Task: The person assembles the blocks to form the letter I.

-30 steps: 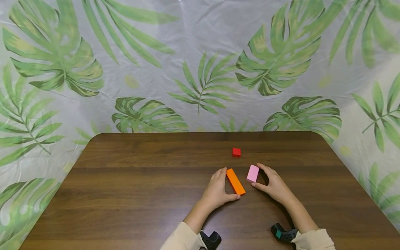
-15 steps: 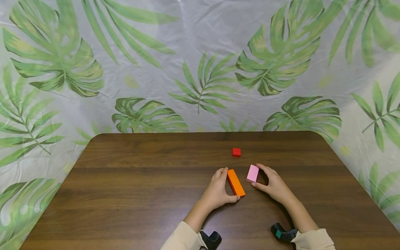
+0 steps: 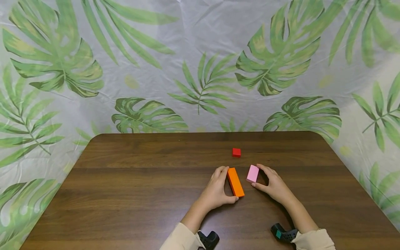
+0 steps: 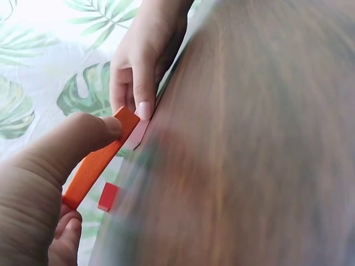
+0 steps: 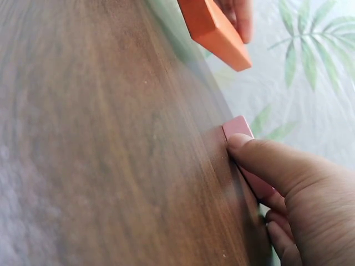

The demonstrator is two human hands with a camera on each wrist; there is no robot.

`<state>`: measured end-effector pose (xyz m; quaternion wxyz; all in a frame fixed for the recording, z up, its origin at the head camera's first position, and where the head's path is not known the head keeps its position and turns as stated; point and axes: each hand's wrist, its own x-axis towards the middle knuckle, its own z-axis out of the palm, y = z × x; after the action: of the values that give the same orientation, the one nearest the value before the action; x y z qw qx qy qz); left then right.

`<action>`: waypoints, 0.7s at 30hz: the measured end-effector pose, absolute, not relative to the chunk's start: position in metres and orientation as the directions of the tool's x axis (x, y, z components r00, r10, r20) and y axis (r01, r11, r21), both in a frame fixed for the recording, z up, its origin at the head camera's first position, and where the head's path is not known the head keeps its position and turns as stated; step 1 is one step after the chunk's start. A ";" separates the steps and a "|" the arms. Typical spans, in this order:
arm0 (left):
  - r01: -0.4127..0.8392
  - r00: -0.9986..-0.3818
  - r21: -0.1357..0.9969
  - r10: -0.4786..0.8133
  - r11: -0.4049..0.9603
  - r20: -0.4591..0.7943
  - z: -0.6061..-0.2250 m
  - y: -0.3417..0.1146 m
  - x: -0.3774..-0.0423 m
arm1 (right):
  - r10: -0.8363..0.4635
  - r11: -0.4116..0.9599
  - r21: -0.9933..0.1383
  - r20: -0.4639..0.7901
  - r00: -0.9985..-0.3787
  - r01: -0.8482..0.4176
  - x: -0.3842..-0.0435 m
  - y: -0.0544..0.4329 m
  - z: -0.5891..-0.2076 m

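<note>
My left hand (image 3: pixel 216 190) holds an orange rectangular block (image 3: pixel 235 182) by its two ends, between thumb and fingertips. In the right wrist view the orange block (image 5: pixel 215 32) appears tilted and slightly off the table. To its right, a shorter pink block (image 3: pixel 252 173) rests on the table. My right hand (image 3: pixel 274 185) pinches this pink block by its ends, the thumb (image 5: pixel 260 155) on the near end. A gap separates the two blocks. Behind them lies a small red block (image 3: pixel 236 152), touched by neither hand.
The brown wooden table (image 3: pixel 125 194) has its far edge in front of a leaf-patterned cloth (image 3: pixel 200 69). Dark devices, a left one (image 3: pixel 210 239) and a right one (image 3: pixel 282 232), are worn at the wrists.
The orange block has turned slightly, so its length points more straight away from me. My left hand has shifted a little to the left. The right hand, pink block and red block look unmoved.
</note>
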<state>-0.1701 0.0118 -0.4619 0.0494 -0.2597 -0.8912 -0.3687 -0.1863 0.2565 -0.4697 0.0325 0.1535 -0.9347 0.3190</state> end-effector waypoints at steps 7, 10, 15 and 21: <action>0.504 -0.858 0.637 0.426 0.583 0.289 -0.462 0.003 -0.171 | -0.262 0.745 -0.593 0.159 -0.952 -0.304 -0.186 0.256 -0.469; 0.511 -0.854 0.632 0.430 0.583 0.295 -0.462 -0.001 -0.172 | -0.263 0.746 -0.593 0.158 -0.952 -0.304 -0.186 0.256 -0.469; 0.507 -0.854 0.644 0.437 0.573 0.283 -0.462 -0.007 -0.173 | -0.265 0.741 -0.598 0.158 -0.951 -0.306 -0.186 0.256 -0.469; 0.500 -0.855 0.659 0.440 0.562 0.274 -0.464 -0.016 -0.175 | -0.266 0.745 -0.590 0.165 -0.950 -0.311 -0.186 0.257 -0.471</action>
<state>-0.1746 -0.0155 -0.4640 0.0391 -0.2662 -0.8829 -0.3848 -0.1861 0.2572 -0.4705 0.0348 0.1547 -0.9334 0.3219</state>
